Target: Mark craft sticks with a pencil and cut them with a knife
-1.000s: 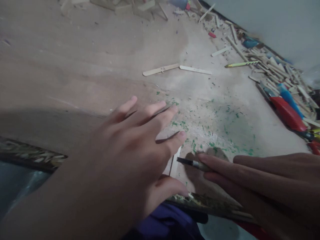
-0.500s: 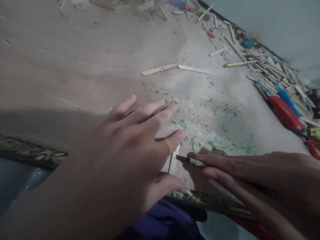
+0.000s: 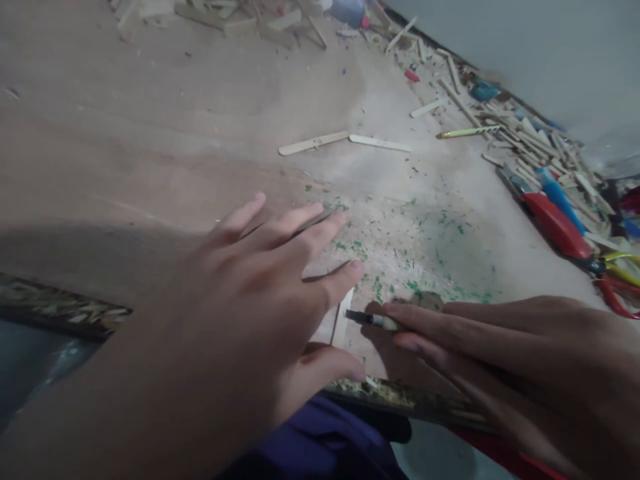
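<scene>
My left hand point(image 3: 265, 287) lies over the tabletop with its fingers spread. Between its forefinger and thumb, a pale wooden craft stick point(image 3: 341, 321) shows; the rest of the stick is under the hand. From the right, my right hand point(image 3: 500, 353) pinches a slim craft knife point(image 3: 373, 320) with a dark flat blade and a pale handle. The blade's tip touches the stick or is just above it. Most of the knife's handle is hidden by the fingers.
Green shavings point(image 3: 415, 287) are scattered over the wooden table point(image 3: 150, 133). Two craft sticks point(image 3: 315, 143) lie end to end beyond my hands. At right are a yellow drill bit point(image 3: 467, 132), a red-handled cutter point(image 3: 557, 223), scissors point(image 3: 617, 293) and a heap of sticks point(image 3: 545, 143).
The whole view has shifted slightly, so things on the table appear a little farther left. Both hands keep nearly the same pose, with the blade still at the stick.
</scene>
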`<state>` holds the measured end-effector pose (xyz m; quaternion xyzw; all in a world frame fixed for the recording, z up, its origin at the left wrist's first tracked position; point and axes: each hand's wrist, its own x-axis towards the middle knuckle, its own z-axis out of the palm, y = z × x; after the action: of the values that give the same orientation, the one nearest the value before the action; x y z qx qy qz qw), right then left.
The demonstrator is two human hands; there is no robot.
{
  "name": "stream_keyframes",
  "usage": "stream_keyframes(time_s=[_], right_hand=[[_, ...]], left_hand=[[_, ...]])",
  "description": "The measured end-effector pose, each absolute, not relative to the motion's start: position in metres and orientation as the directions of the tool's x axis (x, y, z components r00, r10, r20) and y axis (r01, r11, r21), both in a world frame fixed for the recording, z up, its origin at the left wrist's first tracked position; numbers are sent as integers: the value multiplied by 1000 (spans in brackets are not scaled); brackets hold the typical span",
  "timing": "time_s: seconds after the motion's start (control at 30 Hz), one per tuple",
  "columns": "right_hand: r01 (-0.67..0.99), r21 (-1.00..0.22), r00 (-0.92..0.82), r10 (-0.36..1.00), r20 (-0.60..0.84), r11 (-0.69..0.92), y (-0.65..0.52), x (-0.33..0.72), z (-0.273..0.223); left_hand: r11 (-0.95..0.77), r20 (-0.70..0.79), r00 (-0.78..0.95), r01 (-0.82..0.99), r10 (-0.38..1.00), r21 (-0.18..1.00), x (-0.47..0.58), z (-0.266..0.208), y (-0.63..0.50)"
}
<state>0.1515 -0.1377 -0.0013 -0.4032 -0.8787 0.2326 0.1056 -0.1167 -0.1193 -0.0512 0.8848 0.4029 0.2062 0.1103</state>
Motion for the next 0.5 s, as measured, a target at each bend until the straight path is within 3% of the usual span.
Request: stream_keyframes(time_s=[0.17, 0.37, 0.5], right_hand=[[546, -318, -795, 599, 95, 775, -127, 158, -6], [492, -223, -817, 535, 216, 842, -122, 170, -28], [454, -189, -858, 485, 170, 871, -125, 175, -31]], left_hand=[[-649, 257, 599, 664, 759, 370, -117, -50, -119], [-661, 251, 615, 651, 748, 374, -118, -50, -118], [-660, 264, 607, 648, 749, 380, -118, -50, -119]])
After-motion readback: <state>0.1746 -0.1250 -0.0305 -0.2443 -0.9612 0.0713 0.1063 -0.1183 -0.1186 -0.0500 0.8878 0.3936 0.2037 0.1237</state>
